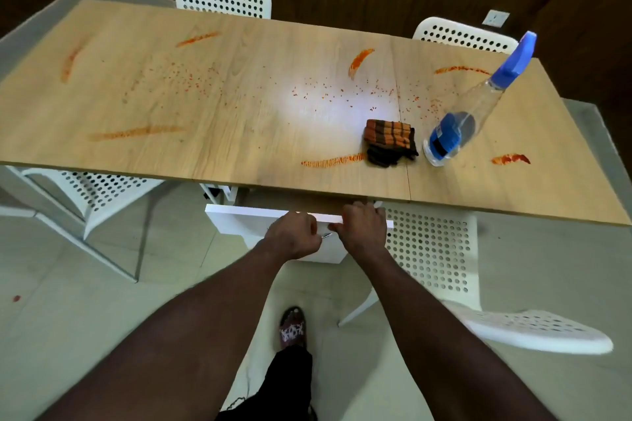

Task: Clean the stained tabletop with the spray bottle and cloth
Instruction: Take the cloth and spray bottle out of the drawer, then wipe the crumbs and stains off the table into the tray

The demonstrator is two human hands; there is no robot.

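Though nearly empty and likely light, the bottle [470, 109] looks slick, best gripped at its neck; the soft folded cloth [390, 142] lies just left of it, near-right on the wood tabletop [212, 106], which is streaked red. Both hands [295, 232] [362, 224] are curled on a white drawer front [239, 219] below the near edge, holding neither; white chairs [431, 246] stand around on pale floor.

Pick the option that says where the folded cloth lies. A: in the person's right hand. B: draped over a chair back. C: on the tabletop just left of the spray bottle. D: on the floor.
C: the folded cloth lies on the tabletop, immediately left of the spray bottle, while both hands are at the drawer below the table edge.
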